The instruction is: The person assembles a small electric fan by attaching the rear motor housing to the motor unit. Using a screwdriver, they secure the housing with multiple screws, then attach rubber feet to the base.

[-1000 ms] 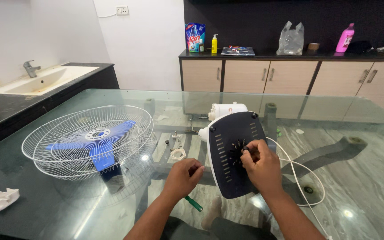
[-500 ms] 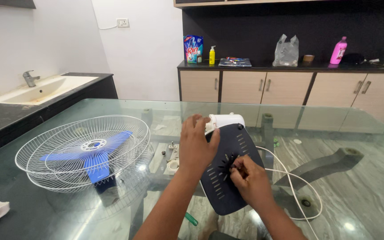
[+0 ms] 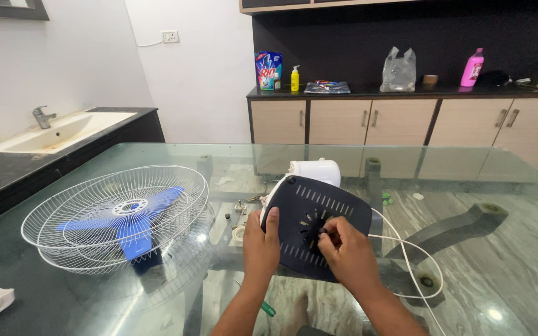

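The dark blue rear cover [image 3: 316, 227] of the fan motor housing lay near the front middle of the glass table [image 3: 518, 186], tilted toward the camera, with the white motor body [image 3: 316, 170] showing just behind its upper edge. The left hand [image 3: 261, 244], which half a second earlier had been raised over the top of the cover with fingers spread, had come down and now gripped the cover's left edge, thumb pressed on the slotted face. The right hand [image 3: 347, 252] stayed at the centre of the cover, its fingertips pinched narrowly around something small at the star-shaped vent; what it pinched was too small to tell. The cover itself had turned, so its long side now ran across rather than upright, which suggests the left hand was steadying it for the work at the centre. A green-handled screwdriver [image 3: 263, 304] lay under the left wrist, untouched. A white cord [image 3: 415, 252] looped off to the right. To the left sat the white wire fan guards [image 3: 116, 214] with the blue blade [image 3: 133, 218] nested inside, and small loose fittings [image 3: 239, 214] lay between them and the cover.
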